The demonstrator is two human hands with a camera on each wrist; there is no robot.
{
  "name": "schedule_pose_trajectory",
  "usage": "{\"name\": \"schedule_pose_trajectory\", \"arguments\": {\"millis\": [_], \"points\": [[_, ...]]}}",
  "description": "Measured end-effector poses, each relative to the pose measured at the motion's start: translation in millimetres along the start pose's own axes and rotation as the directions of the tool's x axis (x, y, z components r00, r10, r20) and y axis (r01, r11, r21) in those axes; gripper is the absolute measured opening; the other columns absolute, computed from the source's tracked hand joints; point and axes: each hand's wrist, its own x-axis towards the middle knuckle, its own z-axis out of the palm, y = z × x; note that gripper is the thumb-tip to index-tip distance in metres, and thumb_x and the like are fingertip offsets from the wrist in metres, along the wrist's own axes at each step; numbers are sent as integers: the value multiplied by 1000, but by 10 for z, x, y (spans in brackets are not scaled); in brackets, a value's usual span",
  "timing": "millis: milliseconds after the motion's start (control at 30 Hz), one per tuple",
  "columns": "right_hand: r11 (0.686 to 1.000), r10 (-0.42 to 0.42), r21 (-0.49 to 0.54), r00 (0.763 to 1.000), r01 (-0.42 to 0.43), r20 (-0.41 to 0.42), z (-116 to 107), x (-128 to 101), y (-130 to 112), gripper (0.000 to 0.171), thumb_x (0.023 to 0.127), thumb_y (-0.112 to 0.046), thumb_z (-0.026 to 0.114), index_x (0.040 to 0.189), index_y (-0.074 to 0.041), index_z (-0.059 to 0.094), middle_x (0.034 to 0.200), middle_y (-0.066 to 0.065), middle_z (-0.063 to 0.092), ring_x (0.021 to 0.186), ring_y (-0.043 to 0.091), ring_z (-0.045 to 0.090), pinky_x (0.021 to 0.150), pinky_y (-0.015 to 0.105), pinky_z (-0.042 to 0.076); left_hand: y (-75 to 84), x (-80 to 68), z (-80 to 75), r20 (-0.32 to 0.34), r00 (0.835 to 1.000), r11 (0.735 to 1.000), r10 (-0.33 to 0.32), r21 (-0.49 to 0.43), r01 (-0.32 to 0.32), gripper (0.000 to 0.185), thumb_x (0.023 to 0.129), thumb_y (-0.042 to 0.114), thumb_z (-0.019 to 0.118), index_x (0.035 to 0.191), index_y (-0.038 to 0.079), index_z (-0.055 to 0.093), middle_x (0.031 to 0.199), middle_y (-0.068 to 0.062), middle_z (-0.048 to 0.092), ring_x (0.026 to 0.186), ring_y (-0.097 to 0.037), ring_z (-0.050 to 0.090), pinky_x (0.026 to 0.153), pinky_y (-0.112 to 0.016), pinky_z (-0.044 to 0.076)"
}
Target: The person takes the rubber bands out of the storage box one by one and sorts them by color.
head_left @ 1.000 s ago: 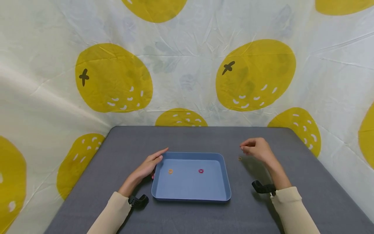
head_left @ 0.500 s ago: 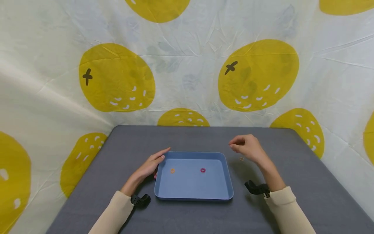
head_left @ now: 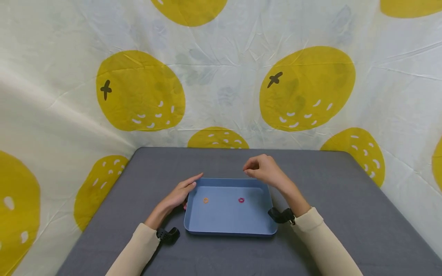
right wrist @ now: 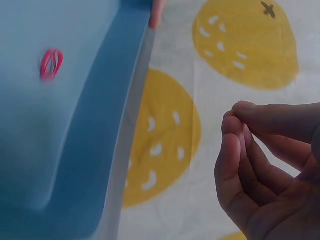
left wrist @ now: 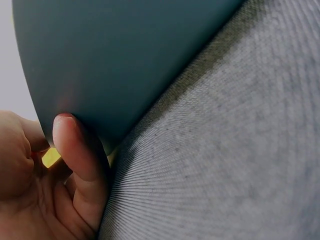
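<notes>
A shallow blue tray [head_left: 230, 232] lies on the grey table [head_left: 345, 214]. Inside it are a small orange ring [head_left: 205, 200] and a small pink ring [head_left: 241, 200], the pink ring [right wrist: 51, 64] blurred in the right wrist view. My left hand [head_left: 186, 188] rests with straight fingers along the tray's left wall; a fingertip [left wrist: 70, 140] presses the outside of the tray [left wrist: 125, 60]. My right hand [head_left: 253, 168] hovers over the tray's far rim, thumb and forefinger [right wrist: 237, 112] pressed together. I see nothing between them.
A white cloth with big yellow fruit prints [head_left: 139, 92] hangs close behind and beside the table. A speck of pink [head_left: 185, 207] shows under my left hand. Grey tabletop stretches to the right of the tray.
My right hand has moved left from above the table, where a tiny ring lay, to over the tray's far rim, fingers still pinched. My forearm now covers that spot. The left hand stayed put.
</notes>
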Motion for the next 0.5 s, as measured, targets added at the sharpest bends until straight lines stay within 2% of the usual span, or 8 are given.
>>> {"name": "schedule_pose_trajectory", "arguments": {"millis": [200, 233, 333, 500], "points": [[998, -60, -1, 994, 61, 96, 220, 193, -110, 10, 96, -9, 72, 101, -8, 81, 94, 7, 79, 77, 12, 70, 70, 31, 57, -9, 1, -10, 1, 1000, 1000, 6, 20, -6, 48, 115, 29, 36, 162, 32, 35, 69, -8, 53, 41, -16, 46, 46, -31, 46], [998, -66, 0, 992, 66, 111, 263, 221, -122, 10, 96, -10, 72, 101, -7, 81, 93, 6, 79, 77, 11, 70, 69, 30, 57, -13, 4, -11, -4, 1000, 1000, 9, 23, -9, 48, 115, 29, 36, 162, 31, 35, 74, -7, 56, 41, -16, 47, 46, -31, 46], [996, -84, 10, 984, 83, 155, 399, 299, -161, 10, 96, -11, 73, 100, -6, 81, 92, 4, 79, 76, 9, 68, 69, 28, 55, -21, 14, -10, -1, 1000, 1000, 15, 24, -15, 48, 115, 29, 36, 163, 28, 34, 72, -6, 56, 40, -15, 46, 45, -31, 46], [994, -106, 44, 968, 99, 227, 646, 418, -205, 11, 95, -10, 74, 99, -3, 81, 89, 3, 78, 73, 7, 66, 68, 24, 55, -26, 25, -12, 14, 1000, 1000, 11, 24, -11, 50, 115, 31, 35, 164, 26, 33, 59, -4, 48, 40, -14, 48, 44, -31, 47]]}}
